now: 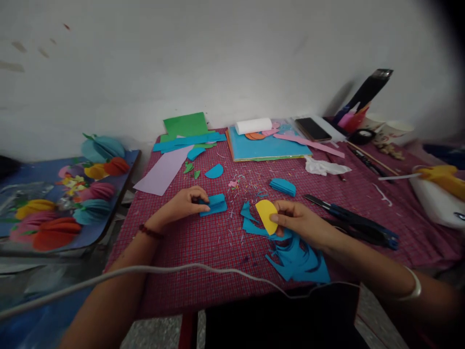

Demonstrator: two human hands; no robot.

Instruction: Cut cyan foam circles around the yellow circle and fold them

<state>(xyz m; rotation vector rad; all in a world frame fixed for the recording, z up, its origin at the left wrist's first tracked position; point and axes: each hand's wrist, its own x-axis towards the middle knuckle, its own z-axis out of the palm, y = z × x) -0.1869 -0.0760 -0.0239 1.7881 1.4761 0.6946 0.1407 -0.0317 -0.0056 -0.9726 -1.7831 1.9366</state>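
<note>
My left hand (191,201) pinches a folded piece of blue paper (217,203) by its left end, low over the checked tablecloth. Between the thumb and fingers of my right hand (294,220) is a yellow paper half-circle (266,215), its curved side up and to the right. Below that hand lie cut blue paper scraps (301,264). A stack of blue half-circles (282,186) rests just beyond the right hand, and a single blue half-circle (214,171) lies farther left. Black-handled scissors (358,223) lie beside my right wrist.
A white cable (174,270) crosses in front of my forearms. Coloured sheets (269,148), a phone (313,129) and crumpled tissue (325,166) lie toward the wall. Paper cups (394,131) stand at right. Folded paper fruit shapes (96,191) cover the blue table on the left.
</note>
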